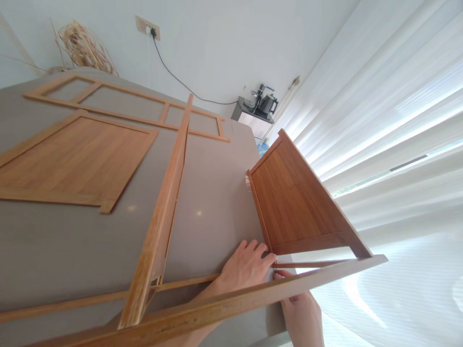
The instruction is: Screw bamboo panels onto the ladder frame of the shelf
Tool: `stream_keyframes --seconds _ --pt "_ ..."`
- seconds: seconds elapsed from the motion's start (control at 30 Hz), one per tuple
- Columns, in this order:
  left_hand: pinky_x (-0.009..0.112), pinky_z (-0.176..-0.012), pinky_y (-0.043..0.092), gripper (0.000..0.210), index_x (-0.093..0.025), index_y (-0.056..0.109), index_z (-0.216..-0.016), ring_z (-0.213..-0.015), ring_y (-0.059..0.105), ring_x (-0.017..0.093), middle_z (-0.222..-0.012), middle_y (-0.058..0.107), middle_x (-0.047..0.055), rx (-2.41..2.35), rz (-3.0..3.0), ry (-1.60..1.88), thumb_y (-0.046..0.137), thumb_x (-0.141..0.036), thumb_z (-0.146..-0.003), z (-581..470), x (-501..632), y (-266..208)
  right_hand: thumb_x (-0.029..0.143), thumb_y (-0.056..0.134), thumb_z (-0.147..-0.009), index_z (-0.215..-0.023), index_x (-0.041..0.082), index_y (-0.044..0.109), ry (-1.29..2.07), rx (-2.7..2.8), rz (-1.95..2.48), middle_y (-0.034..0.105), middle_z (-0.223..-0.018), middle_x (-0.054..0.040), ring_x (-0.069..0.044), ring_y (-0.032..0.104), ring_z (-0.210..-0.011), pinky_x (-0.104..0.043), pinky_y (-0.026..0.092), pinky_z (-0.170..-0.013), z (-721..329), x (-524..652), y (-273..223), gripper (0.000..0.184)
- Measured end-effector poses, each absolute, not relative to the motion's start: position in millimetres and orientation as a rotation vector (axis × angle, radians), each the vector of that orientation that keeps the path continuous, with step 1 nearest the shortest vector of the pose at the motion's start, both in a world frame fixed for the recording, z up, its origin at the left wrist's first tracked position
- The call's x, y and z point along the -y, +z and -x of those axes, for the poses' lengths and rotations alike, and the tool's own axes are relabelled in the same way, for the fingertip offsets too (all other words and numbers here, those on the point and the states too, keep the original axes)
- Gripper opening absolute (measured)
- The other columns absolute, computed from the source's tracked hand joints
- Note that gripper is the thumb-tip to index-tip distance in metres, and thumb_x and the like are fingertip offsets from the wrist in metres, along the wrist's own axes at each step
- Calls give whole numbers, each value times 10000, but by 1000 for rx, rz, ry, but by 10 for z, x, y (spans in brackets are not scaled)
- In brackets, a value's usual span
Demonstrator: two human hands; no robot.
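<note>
A wooden frame stands partly assembled on the grey table. Its long front rail [217,311] crosses low in the view, and a slatted end panel [300,197] rises at the right. My left hand [248,265] reaches behind the rail, its fingers bent against the panel's lower corner. From below the rail comes my right hand [302,313], thumb and finger pinched close to that corner. Something small and dark shows between the two hands, too small to name. A middle upright panel [168,202] meets the rail left of my hands, seen nearly edge-on.
A loose wooden panel [79,161] and an open wooden frame [123,94] lie on the grey table [213,193]. Behind are dried stalks [81,46], a wall socket [148,26] with a black cable, and a kettle [267,103] on a cabinet. White curtains [408,120] hang at right.
</note>
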State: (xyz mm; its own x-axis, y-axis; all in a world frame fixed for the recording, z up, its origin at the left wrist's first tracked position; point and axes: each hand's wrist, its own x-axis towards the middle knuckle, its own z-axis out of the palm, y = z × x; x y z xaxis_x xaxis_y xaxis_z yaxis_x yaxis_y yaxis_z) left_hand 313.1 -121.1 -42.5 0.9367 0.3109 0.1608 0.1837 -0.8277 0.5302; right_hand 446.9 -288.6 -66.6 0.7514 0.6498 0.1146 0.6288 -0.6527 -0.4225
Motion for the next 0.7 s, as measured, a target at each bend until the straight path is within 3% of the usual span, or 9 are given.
stream_keyframes --seconds 0.13,0.27,0.4,0.5,0.57,0.7 --pt "384 -817 451 221 -230 594 -1143 -990 570 229 -1122 647 42 -368 -2603 376 419 -253 -1010 -3120 1227 -427 695 427 -882 -970 222 762 -15 967 2512 756 -922 -102 -202 666 -700 -282 503 -626 -4410 2857 -721 586" --pt "383 -820 456 187 -238 585 -1118 -978 568 224 -1092 644 27 -404 -2581 373 436 -259 -1007 -3082 1236 -349 722 405 -895 -965 203 746 -122 949 2462 743 -929 -101 -209 673 -742 -300 507 -660 -4371 2797 -798 624" --pt "383 -824 449 151 -244 579 -1106 -975 565 221 -1105 634 17 -442 -2534 357 499 -245 -978 -3095 1240 -337 679 482 -894 -907 179 753 -207 925 2355 711 -779 -81 -154 596 -583 -256 436 -511 -4322 2759 -843 569" --pt "388 -812 440 120 -216 582 -1056 -953 562 221 -1059 633 22 -475 -2522 373 501 -257 -978 -3125 1241 -377 611 548 -893 -858 159 757 -257 931 2269 663 -672 -43 -86 429 -416 -247 337 -416 -4286 2739 -843 499" --pt "389 -808 431 107 -202 588 -1010 -938 558 220 -1039 629 25 -493 -2520 385 514 -271 -975 -3136 1244 -402 568 591 -884 -837 139 756 -292 946 2204 640 -642 -29 -61 352 -379 -250 299 -391 -4278 2724 -843 462" --pt "389 -808 412 122 -203 597 -977 -931 546 216 -1050 618 22 -490 -2538 422 532 -306 -974 -3130 1260 -428 525 606 -890 -821 131 741 -350 952 2164 631 -640 -23 -46 325 -371 -250 265 -378 -4294 2710 -859 422"
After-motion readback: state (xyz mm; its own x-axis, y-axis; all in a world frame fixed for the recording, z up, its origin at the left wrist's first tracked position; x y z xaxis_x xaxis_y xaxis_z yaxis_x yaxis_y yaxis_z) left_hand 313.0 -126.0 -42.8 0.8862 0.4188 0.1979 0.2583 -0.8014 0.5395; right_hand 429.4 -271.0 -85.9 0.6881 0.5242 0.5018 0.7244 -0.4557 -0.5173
